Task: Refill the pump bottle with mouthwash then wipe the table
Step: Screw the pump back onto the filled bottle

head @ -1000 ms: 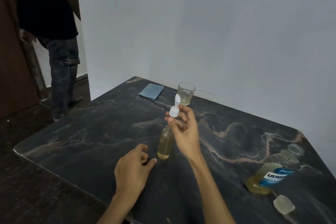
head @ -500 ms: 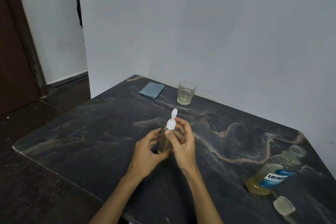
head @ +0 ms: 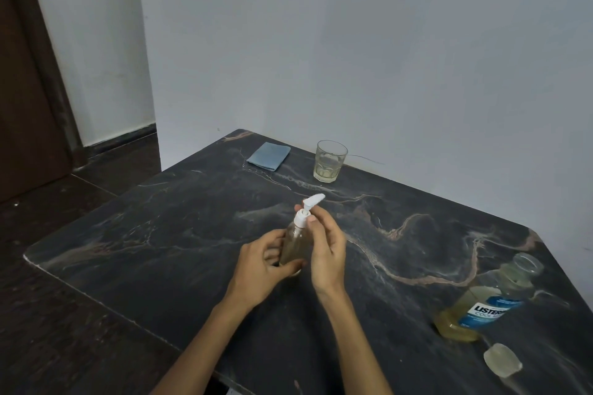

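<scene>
Glass [head: 330, 161], cloth [head: 269, 155] and mouthwash bottle [head: 487, 298] ring the pump bottle [head: 296, 242].

The only readable print is on the mouthwash bottle [head: 481, 305] at the near right of the table: its blue-and-white label shows "LISTER", cut off at the label's curve, and beneath it "COOL", followed by letters that are probably "MI" but too blurred to confirm.
</scene>
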Demonstrator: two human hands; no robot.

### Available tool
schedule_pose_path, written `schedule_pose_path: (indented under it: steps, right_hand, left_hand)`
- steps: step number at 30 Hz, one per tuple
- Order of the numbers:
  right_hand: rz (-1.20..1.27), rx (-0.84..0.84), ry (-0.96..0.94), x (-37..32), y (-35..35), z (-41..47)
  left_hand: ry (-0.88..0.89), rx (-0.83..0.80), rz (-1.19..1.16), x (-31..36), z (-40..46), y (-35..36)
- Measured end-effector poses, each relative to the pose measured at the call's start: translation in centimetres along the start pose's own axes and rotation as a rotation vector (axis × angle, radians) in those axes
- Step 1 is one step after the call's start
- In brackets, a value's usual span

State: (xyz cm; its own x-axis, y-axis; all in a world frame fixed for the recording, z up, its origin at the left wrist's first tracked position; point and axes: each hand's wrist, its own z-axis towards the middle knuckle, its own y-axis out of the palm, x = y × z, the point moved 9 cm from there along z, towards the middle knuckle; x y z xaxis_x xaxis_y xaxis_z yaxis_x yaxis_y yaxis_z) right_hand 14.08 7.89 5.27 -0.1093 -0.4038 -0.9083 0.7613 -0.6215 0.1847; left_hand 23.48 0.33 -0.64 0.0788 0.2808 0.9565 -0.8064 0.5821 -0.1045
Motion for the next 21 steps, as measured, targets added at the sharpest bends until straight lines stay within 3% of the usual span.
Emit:
schedule_pose_path:
  steps: [7, 15, 21]
  right_hand:
    - [0.020, 0.141, -0.036, 0.1, -1.6, -0.4]
    - [-0.154, -0.125, -0.005, 0.4, 0.7, -0.3]
    - [-0.207, -0.037, -0.038, 0.1, -0.1, -0.6]
  left_hand:
    - [-0.007, 0.006, -0.034, -0.3, 0.0, 0.1]
    - [0.005, -0.019, -0.051, 0.1, -0.2, 0.1]
    - [0.022, -0.014, -0.053, 0.6, -0.3, 0.2]
